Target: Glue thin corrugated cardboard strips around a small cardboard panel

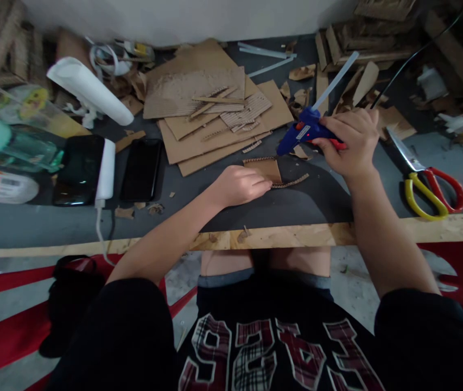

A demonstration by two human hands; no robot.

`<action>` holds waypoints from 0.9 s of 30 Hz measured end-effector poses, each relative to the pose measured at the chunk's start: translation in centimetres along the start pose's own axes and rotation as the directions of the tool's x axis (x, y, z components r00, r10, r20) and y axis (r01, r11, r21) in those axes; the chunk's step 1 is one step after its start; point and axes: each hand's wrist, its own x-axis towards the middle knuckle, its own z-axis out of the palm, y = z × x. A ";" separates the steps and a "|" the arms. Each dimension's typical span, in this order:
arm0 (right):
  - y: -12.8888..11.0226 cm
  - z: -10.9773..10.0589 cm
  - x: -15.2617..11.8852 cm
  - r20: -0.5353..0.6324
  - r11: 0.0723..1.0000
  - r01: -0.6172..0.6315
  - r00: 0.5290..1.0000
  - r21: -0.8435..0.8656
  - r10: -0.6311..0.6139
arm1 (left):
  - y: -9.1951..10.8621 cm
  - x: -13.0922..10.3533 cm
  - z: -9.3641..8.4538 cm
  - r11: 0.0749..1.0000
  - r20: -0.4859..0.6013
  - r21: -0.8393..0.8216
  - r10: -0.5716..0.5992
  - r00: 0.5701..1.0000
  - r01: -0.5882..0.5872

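My right hand (353, 138) is wrapped round a blue hot glue gun (298, 133), its nozzle pointing down and left. A clear glue stick (335, 81) juts up from the back of the gun. Low over the table, my left hand (243, 185) has its fingers closed at a small cardboard piece (262, 167) with corrugated edging along its far side. A thin corrugated strip (294, 182) curves out to the right from under those fingertips. The fingers hide part of the piece.
Stacked cardboard sheets (198, 127) with loose strips lie behind my left hand. Scissors (422, 174) with red and yellow handles rest at right, near the wooden table edge (280, 236). Two dark phones (141, 169), a white roll (88, 89) and bottles (3, 183) occupy the left side. Glue sticks (266, 51) lie at the back.
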 end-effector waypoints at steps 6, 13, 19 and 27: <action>-0.7 -0.7 0.1 0.125 0.997 -0.076 0.989 -0.030 0.079 | -0.3 -0.1 -0.2 0.999 0.026 -0.048 0.002 1.000 -0.001; -1.2 -0.8 0.2 0.083 0.998 -0.041 0.996 -0.040 0.044 | -0.4 -0.3 -0.2 0.998 0.091 -0.061 -0.008 0.996 0.013; -0.8 -1.0 0.4 0.150 0.996 -0.084 0.985 -0.035 0.088 | -0.5 -0.4 -0.2 0.996 0.096 -0.090 -0.019 0.995 0.027; -0.7 -1.5 0.6 0.164 0.991 -0.125 0.978 -0.056 0.132 | -0.5 -0.6 0.0 0.990 0.138 -0.121 -0.049 0.989 0.066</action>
